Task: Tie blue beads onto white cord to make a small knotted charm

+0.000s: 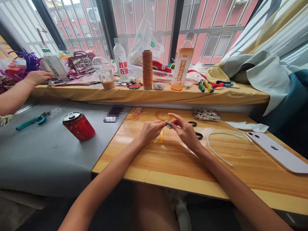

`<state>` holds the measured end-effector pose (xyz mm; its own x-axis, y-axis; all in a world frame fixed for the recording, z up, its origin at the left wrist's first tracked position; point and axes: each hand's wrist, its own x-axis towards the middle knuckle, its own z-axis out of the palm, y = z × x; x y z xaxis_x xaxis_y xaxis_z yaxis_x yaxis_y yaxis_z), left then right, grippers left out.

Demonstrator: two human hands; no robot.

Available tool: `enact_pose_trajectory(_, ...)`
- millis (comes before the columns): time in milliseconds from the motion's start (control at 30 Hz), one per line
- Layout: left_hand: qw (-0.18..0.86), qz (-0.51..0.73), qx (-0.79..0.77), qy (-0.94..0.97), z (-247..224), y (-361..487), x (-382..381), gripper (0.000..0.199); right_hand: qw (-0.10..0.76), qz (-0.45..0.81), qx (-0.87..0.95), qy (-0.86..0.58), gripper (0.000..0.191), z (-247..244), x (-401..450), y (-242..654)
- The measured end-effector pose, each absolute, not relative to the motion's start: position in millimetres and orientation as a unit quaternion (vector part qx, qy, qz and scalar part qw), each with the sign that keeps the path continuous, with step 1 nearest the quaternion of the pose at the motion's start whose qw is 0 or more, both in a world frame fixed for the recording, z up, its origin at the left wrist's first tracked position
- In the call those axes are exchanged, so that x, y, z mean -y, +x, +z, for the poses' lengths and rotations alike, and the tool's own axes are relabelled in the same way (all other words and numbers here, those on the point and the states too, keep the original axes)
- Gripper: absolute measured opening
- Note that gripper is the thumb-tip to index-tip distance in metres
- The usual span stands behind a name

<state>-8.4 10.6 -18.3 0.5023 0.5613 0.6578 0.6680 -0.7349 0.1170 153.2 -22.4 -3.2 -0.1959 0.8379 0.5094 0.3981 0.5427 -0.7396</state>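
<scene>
Over the wooden table, my left hand [154,131] and my right hand [184,131] meet with closed fingertips. Pinched between them is a small blue and whitish piece [169,124], mostly covered by the fingers and too small to name. Below the fingertips lies a yellow stick-like tool [161,136]. Just behind the hands rests a loose coil of orange thread [163,114]. To the right of my right hand show the black handles of scissors [199,135], their blades hidden behind the hand.
A tangle of thread [138,113], a clear box of small pieces [207,114], a white cord [211,149] and a phone [274,149] lie on the table. Left are a red can [79,126] and pliers [33,121]. Bottles and a thread spool [147,70] line the sill; another person's hand [39,77] reaches there.
</scene>
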Motion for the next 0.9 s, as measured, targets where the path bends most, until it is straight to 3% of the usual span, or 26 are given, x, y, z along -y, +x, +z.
enact_pose_trajectory(267, 0.046, -0.344, 0.341, -0.874, -15, -9, -8, 0.027, 0.474, 0.215, 0.735, -0.434, 0.034, -5, 21, 152)
enact_pose_trajectory(467, -0.185, -0.424, 0.330, -0.823, -13, 2, -9, 0.020, 0.446, 0.163, 0.743, -0.472, 0.025, -4, 18, 154)
enact_pose_trajectory(667, -0.437, -0.366, 0.358, -0.739, -1, 0, -9, 0.023, 0.418, 0.099, 0.774, -0.466, 0.021, -7, 15, 155)
enact_pose_trajectory(767, -0.445, -0.344, 0.385, -0.732, -1, -1, -9, 0.024, 0.392, 0.073, 0.796, -0.455, 0.021, -12, 13, 155)
enact_pose_trajectory(900, -0.375, -0.334, 0.426, -0.753, -9, 3, -10, 0.023, 0.353, 0.068, 0.816, -0.452, 0.030, -21, 10, 155)
